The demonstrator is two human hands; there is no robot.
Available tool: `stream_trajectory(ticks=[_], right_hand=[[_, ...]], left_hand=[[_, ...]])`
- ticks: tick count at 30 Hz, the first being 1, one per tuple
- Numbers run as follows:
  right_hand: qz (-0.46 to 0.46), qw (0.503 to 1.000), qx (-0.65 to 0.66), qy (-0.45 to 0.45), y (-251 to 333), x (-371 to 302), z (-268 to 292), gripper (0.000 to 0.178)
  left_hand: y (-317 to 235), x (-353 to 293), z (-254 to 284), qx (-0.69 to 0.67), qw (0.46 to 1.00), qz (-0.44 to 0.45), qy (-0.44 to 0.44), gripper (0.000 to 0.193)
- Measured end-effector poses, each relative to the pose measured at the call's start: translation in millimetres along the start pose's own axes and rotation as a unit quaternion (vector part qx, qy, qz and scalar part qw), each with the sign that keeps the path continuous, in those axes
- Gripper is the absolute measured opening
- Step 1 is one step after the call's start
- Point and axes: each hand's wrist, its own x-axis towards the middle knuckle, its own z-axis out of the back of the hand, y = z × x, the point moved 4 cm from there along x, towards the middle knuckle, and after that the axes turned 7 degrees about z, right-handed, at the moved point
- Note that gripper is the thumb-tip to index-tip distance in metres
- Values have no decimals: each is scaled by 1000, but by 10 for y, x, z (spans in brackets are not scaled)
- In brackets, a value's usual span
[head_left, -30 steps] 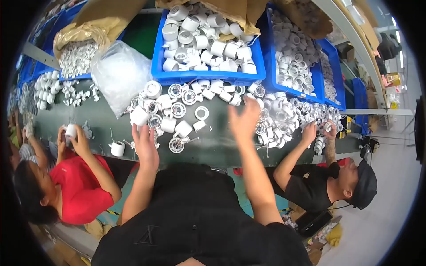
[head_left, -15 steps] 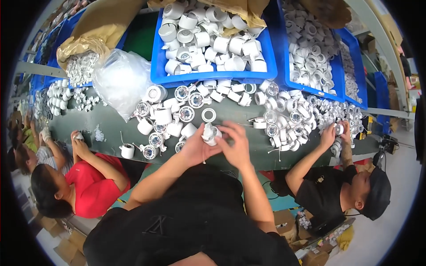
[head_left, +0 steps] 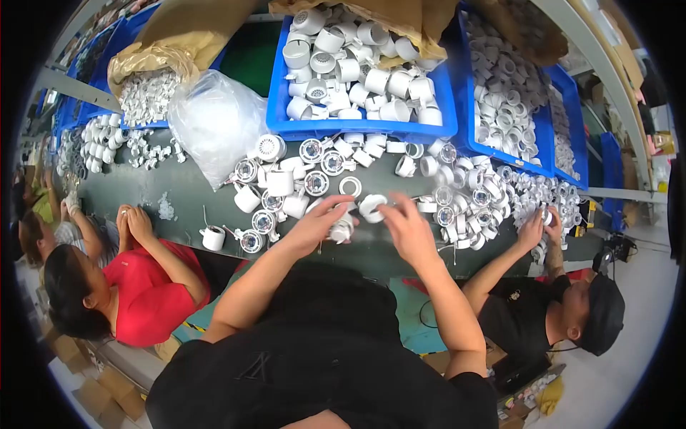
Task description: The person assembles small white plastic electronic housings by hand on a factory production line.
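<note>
Two bare hands meet over the dark green worktable (head_left: pixel 179 207), just in front of the person's black shirt; the left hand (head_left: pixel 314 227) is curled, fingers bent around a white cylindrical housing (head_left: pixel 341 229) that lies on its side just above the table surface, so that hand has the part in its grip; the right hand (head_left: pixel 407 229) sits just beside it, fingers loosely bent and pinching a white ring (head_left: pixel 371 207) at its fingertips, the ring held close to the open end of the housing but whether the two touch cannot be told; a loose white ring (head_left: pixel 350 186) lies flat on the table just beyond the hands; near it stands a cluster of white housings with silvery reflector faces (head_left: pixel 286 179), and a larger heap of the same parts (head_left: pixel 464 196) spreads to the right; behind them a blue bin (head_left: pixel 361 131) holds many white cups; a clear plastic bag (head_left: pixel 214 125) lies to the left of the bin; a person in a red shirt (head_left: pixel 150 293) works at the left, hands together at the table edge; a person in a black cap (head_left: pixel 604 314) reaches into the heap on the right.
</note>
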Motion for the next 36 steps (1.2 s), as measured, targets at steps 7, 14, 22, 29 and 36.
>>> stream_trajectory(ticks=[7, 14, 22, 29, 36], right_hand=[[-79, 920, 361, -130, 454, -349, 51, 58], [-196, 795, 484, -309, 515, -636, 94, 61], [-149, 667, 690, -240, 681, -949, 5, 48], [-98, 859, 430, -261, 986, -726, 193, 60], [-43, 934, 292, -202, 1017, -431, 527, 35]], left_hand=[[169, 92, -374, 282, 958, -47, 12, 32], [73, -156, -480, -40, 987, 87, 126, 48], [-46, -420, -487, -92, 988, -11, 122, 44], [17, -406, -401, 6, 989, 29, 141, 43], [-330, -801, -593, -41, 967, -101, 229, 40]])
